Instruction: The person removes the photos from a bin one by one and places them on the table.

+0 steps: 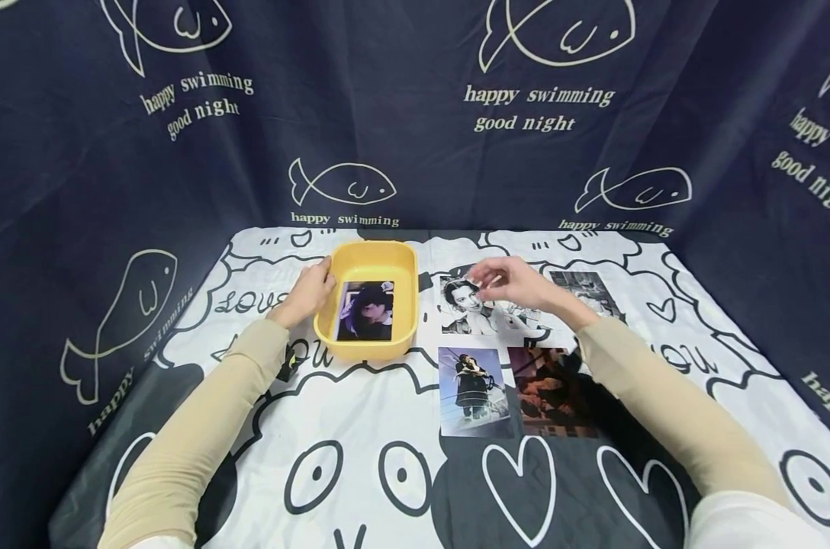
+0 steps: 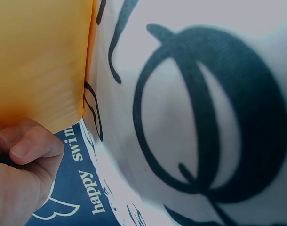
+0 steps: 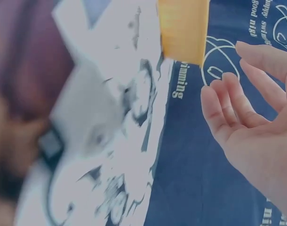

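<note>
So that it is kept steady, presumably, one yellow tub is gripped at its nine-o'clock rim by the left hand; one photo is laid inside. Toward three and four o'clock, at least four prints are spread, overhung by the right hand, its grip loosely bent and empty.

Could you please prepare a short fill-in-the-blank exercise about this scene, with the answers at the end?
The left hand grips the ____ container.
Inside it, the number of visible photos is ____.
The right hand holds ____.
The animal drawn on the dark curtain is a ____.

Missing words: yellow; one; nothing; fish.
</note>
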`<state>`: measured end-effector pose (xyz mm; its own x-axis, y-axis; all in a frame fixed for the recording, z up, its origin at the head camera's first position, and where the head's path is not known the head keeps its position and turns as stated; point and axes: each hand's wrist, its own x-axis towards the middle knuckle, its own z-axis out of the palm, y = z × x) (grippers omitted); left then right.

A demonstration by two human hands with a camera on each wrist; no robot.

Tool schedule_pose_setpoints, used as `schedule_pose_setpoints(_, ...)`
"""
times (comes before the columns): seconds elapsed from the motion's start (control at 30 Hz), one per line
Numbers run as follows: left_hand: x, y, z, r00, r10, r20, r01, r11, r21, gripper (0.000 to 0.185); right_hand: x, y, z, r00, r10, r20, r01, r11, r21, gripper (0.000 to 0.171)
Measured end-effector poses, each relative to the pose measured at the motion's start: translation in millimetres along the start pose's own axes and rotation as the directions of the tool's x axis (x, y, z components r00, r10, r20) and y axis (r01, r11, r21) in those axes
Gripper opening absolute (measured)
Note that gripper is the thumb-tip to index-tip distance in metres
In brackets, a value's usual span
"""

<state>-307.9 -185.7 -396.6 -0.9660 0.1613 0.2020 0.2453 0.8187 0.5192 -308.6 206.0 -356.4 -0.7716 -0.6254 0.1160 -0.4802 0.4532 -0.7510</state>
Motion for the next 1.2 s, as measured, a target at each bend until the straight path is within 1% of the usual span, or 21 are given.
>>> schedule_pose_setpoints(0.13, 0.0, -1.4, -0.9, 1.000, 0.001, 0.001, -0.001, 1.000, 0.004, 0.037, 32.0, -5.8, 3.8, 1.000, 0.021, -0.014, -0.020, 0.998, 0.055, 0.040)
schedule_pose_setpoints(0.27, -1.0, -2.3, -2.4, 1.000, -0.008, -0.001, 0.008, 1.000, 0.006, 0.038, 60.2, -13.2, 10.6, 0.999, 0.017, -0.036, -0.015, 0.998, 0.062, 0.040)
schedule_pose_setpoints(0.33, -1.6, -3.3, -3.4, 1.000, -0.017, -0.001, 0.017, 1.000, 0.008, 0.039, 74.9, -17.5, 15.6, 1.000, -0.005, -0.030, 0.007, 0.998, 0.055, 0.040)
schedule_pose_setpoints(0.43, -2.0, -4.8, -4.0, 1.000, -0.026, -0.003, 0.026, 1.000, 0.012, 0.040, 97.6, -24.5, 25.9, 0.999, -0.048, 0.003, 0.047, 0.998, 0.051, 0.041)
schedule_pose_setpoints(0.53, -1.5, -6.1, -3.4, 1.000, -0.022, -0.009, 0.022, 1.000, 0.018, 0.041, 120.5, -29.0, 38.2, 0.995, -0.083, 0.057, 0.081, 0.996, 0.039, 0.043)
schedule_pose_setpoints(0.6, -1.0, -6.3, -2.6, 1.000, -0.012, -0.011, 0.012, 1.000, 0.023, 0.040, 133.9, -31.6, 45.8, 0.993, -0.084, 0.088, 0.082, 0.996, 0.024, 0.045)
schedule_pose_setpoints(0.67, -0.5, -6.2, -1.8, 1.000, -0.006, -0.009, 0.006, 1.000, 0.019, 0.039, 145.2, -33.1, 52.6, 0.990, -0.068, 0.122, 0.067, 0.998, 0.011, 0.047)
schedule_pose_setpoints(0.87, 0.9, -5.2, -0.5, 1.000, -0.009, -0.004, 0.009, 1.000, 0.013, 0.040, 166.9, -36.9, 65.9, 0.975, 0.008, 0.221, 0.006, 0.998, -0.060, 0.052)
schedule_pose_setpoints(1.0, 1.6, -4.6, -0.6, 1.000, 0.004, -0.007, -0.003, 1.000, 0.020, 0.039, 174.7, -36.1, 70.1, 0.968, 0.053, 0.247, -0.020, 0.991, -0.134, 0.052)
schedule_pose_setpoints(1.07, 1.8, -4.1, -0.6, 1.000, 0.012, -0.010, -0.012, 1.000, 0.019, 0.038, 177.0, -36.3, 70.9, 0.962, 0.071, 0.263, -0.024, 0.984, -0.179, 0.053)
schedule_pose_setpoints(1.2, 2.1, -3.0, 0.4, 1.000, 0.023, -0.012, -0.022, 1.000, 0.012, 0.034, 179.6, -37.8, 72.0, 0.949, 0.081, 0.305, 0.006, 0.962, -0.274, 0.055)
